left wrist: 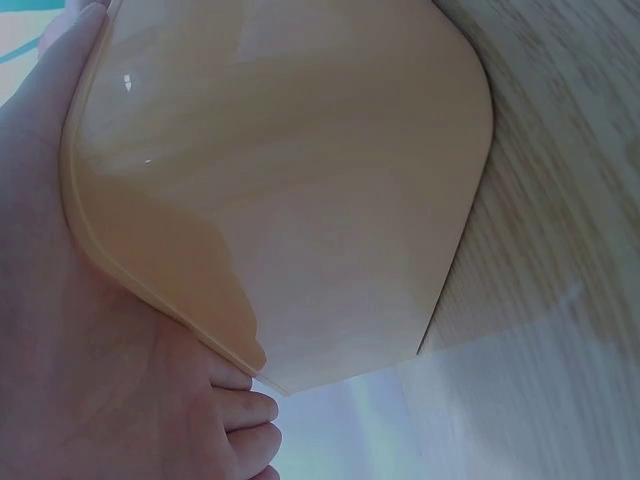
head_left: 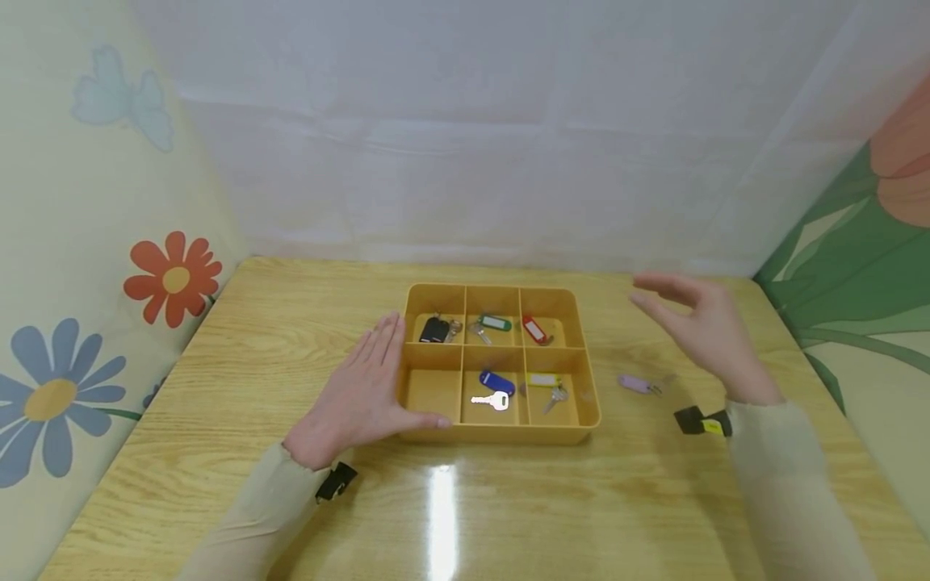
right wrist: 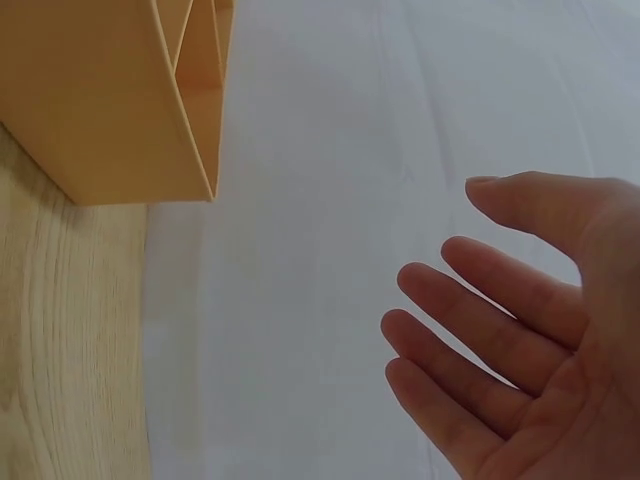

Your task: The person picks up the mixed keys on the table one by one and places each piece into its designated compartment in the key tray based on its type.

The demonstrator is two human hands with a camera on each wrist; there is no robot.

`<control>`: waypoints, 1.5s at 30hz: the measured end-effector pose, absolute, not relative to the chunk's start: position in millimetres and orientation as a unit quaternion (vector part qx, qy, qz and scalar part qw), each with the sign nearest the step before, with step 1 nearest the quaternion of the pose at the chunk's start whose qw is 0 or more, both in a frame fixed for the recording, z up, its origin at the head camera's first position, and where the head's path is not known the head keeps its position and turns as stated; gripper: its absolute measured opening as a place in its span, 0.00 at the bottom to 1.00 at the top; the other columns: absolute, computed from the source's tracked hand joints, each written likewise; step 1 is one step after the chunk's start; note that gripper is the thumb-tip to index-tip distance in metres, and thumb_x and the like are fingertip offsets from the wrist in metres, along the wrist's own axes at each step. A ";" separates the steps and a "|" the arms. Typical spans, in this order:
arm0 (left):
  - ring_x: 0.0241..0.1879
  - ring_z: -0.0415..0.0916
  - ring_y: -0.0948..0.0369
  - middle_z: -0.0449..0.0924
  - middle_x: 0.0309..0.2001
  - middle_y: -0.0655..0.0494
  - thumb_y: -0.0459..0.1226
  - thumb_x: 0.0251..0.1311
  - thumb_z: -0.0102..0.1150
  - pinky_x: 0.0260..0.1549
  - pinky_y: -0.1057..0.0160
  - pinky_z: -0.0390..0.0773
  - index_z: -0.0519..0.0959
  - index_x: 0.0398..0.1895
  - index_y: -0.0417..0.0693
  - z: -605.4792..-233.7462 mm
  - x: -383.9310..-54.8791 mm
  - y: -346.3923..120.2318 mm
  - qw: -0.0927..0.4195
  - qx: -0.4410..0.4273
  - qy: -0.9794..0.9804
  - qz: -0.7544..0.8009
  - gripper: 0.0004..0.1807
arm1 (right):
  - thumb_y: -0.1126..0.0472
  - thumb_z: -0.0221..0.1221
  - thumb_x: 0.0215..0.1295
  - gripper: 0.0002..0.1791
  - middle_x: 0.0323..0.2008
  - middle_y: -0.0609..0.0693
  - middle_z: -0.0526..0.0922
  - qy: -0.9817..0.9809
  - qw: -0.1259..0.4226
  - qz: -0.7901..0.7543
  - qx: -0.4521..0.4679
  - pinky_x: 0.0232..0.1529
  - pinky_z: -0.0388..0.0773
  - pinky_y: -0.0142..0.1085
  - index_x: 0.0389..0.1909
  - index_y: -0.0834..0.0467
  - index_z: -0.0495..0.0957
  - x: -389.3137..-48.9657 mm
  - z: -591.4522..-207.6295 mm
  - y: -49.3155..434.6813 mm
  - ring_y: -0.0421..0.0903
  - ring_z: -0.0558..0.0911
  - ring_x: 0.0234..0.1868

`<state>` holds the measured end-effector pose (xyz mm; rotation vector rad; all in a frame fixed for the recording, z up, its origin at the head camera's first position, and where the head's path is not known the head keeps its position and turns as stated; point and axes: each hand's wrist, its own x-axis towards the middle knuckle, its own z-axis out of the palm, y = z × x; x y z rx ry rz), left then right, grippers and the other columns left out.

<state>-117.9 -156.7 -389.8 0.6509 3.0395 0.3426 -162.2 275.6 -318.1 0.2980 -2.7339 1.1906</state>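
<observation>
My left hand [head_left: 356,395] rests on the near left corner of a yellow divided tray [head_left: 523,435], fingers straight along the left rim and thumb on the front one. Raised to the right of the tray, my right hand [head_left: 705,335] holds nothing, its thumb and fingers apart. On the table below it lies a lilac key tag [head_left: 634,384] with a key. In the tray's back row are a black key fob [head_left: 434,330], a green key tag [head_left: 496,323] and a red key tag [head_left: 534,329]. The front row holds a blue key tag [head_left: 497,382] and a yellow key tag [head_left: 543,379].
The front left compartment [head_left: 430,391] is bare. A shiny pale key [head_left: 491,400] lies by the blue tag. Behind the wooden table [head_left: 523,508] hangs a white cloth [head_left: 465,177], with flower-printed panels at both sides.
</observation>
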 end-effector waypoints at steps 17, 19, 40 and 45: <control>0.79 0.27 0.49 0.26 0.80 0.42 0.87 0.38 0.43 0.76 0.49 0.39 0.32 0.80 0.36 -389.1 -118.1 -156.3 0.014 0.207 0.972 0.110 0.82 | 0.43 0.61 0.72 0.27 0.61 0.55 0.81 -0.913 0.072 0.392 0.085 0.60 0.71 0.63 0.62 0.58 0.80 -156.2 -320.7 292.1 0.58 0.75 0.63; 0.79 0.27 0.49 0.26 0.80 0.42 0.87 0.38 0.44 0.76 0.49 0.39 0.32 0.80 0.36 -389.2 -118.0 -156.3 0.015 0.206 0.972 0.110 0.82 | 0.43 0.61 0.72 0.27 0.61 0.55 0.81 -0.913 0.065 0.395 0.081 0.61 0.71 0.63 0.62 0.58 0.80 -155.0 -321.4 294.0 0.58 0.75 0.63; 0.79 0.27 0.49 0.26 0.80 0.42 0.87 0.38 0.43 0.76 0.50 0.38 0.33 0.81 0.35 -389.1 -118.5 -156.2 0.014 0.204 0.973 0.104 0.82 | 0.41 0.60 0.72 0.30 0.62 0.57 0.79 -0.922 0.018 0.382 0.064 0.60 0.72 0.60 0.65 0.57 0.78 -146.8 -334.1 308.3 0.59 0.75 0.63; 0.79 0.28 0.49 0.27 0.80 0.41 0.87 0.39 0.43 0.76 0.50 0.39 0.34 0.81 0.35 -389.5 -118.5 -156.4 0.012 0.206 0.973 0.104 0.82 | 0.41 0.59 0.73 0.31 0.63 0.60 0.78 -0.923 -0.001 0.377 0.074 0.61 0.70 0.65 0.66 0.59 0.76 -146.8 -342.3 312.1 0.63 0.74 0.63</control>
